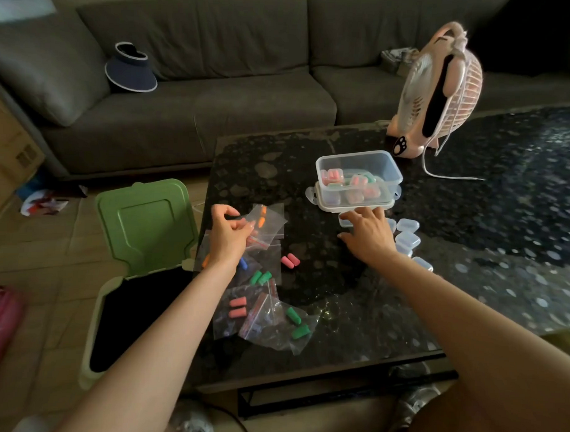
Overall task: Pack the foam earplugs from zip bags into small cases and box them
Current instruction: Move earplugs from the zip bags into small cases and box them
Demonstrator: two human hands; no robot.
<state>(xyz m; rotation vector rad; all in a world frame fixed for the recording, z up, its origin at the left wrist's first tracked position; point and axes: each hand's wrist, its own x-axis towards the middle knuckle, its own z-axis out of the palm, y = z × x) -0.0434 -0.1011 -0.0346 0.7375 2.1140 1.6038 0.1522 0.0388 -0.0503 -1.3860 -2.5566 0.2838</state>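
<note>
Head view: left hand (228, 234), fingers curled, pinches a zip bag (271, 220) of orange earplugs (262, 219). Right hand (368, 234), fingers spread straight, touches a small case (344, 221); clear box (390, 167) holding filled cases (332, 177) sits at its 12 o'clock.

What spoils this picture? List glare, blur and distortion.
Head view: dim indoor light; pale glare mottles the glossy table at right; the wide lens bows the sofa; the left hand, pinching a zip bag, looks slightly smeared.
</note>
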